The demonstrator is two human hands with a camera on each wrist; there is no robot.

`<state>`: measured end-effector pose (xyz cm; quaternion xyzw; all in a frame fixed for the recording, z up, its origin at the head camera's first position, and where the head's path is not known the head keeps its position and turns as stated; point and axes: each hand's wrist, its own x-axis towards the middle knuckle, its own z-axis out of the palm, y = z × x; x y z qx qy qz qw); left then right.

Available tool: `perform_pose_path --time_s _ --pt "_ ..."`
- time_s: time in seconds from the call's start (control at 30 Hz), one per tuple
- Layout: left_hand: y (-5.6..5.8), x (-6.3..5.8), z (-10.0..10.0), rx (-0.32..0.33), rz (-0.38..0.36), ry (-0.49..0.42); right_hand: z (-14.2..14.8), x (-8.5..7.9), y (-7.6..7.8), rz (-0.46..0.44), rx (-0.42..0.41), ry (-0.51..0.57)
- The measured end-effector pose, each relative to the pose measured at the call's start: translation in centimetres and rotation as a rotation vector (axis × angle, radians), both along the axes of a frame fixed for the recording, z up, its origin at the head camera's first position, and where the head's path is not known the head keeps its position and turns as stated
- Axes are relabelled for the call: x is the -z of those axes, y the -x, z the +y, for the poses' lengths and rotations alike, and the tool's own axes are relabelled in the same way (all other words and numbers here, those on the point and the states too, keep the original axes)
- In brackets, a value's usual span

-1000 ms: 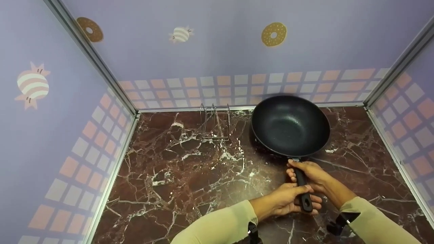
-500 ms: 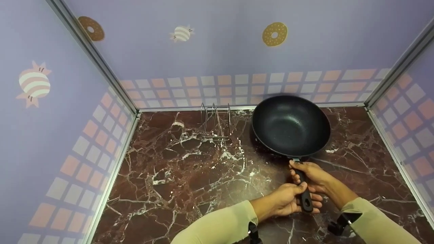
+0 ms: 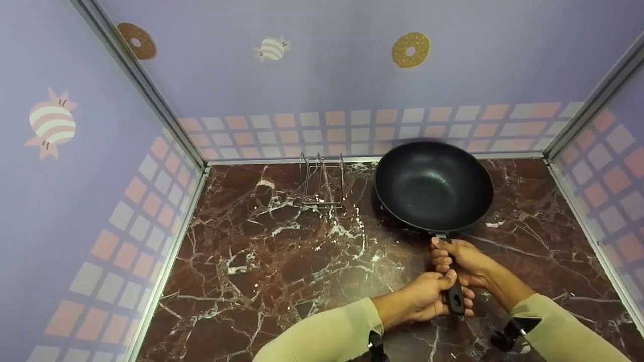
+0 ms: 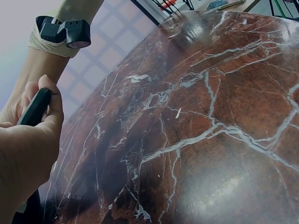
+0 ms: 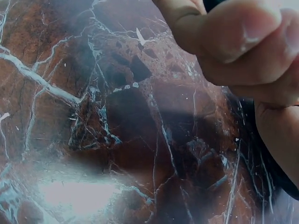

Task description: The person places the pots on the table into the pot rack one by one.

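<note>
A deep black wok (image 3: 432,188) sits at the back right in the head view, its black handle (image 3: 455,296) pointing toward me. My right hand (image 3: 465,260) grips the handle close to the bowl, fingers curled round it and thumb along the top. Lower down, my left hand (image 3: 427,296) holds the handle with the thumb over it and the fingers beneath. The handle's end sticks out past the left hand. Part of the handle (image 4: 36,107) shows between thumb and fingers in the left wrist view. Curled right fingers (image 5: 238,42) fill the upper right of the right wrist view.
A thin wire rack (image 3: 323,183) stands left of the wok by the back wall. The reddish-brown marble-patterned tabletop (image 3: 271,266) carries small white specks. Lilac panels with metal edge strips enclose it at the back (image 3: 332,75), left and right.
My right fingers have closed more tightly round the handle near the bowl. The left thumb has shifted slightly on the handle. The wok stays in about the same place.
</note>
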<state>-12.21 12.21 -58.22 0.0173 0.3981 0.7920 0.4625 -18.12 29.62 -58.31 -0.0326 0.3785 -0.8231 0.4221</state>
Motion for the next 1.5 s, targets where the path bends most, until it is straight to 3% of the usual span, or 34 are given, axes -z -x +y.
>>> perform_pose_path --time_s 0.23,0.5,0.73,0.93,1.5 --pt "-0.2 0.0 -0.5 0.004 -0.03 -0.001 -0.5 -0.4 -0.4 0.05 0.021 -0.07" --pt "0.0 0.1 -1.5 0.055 -0.035 -0.033 -1.0 -0.8 -0.7 0.068 0.058 -0.105" --pt "0.2 -0.3 -2.6 0.157 0.048 -0.097 -1.5 -1.5 -1.1 0.048 0.125 -0.058" --pt "0.2 -0.5 -3.4 0.203 0.08 -0.154 -2.0 -2.0 -1.1 0.023 0.111 -0.01" --pt "0.6 -1.3 -6.2 0.244 0.083 -0.223 -4.3 -3.2 -1.4 0.176 0.135 -0.073"
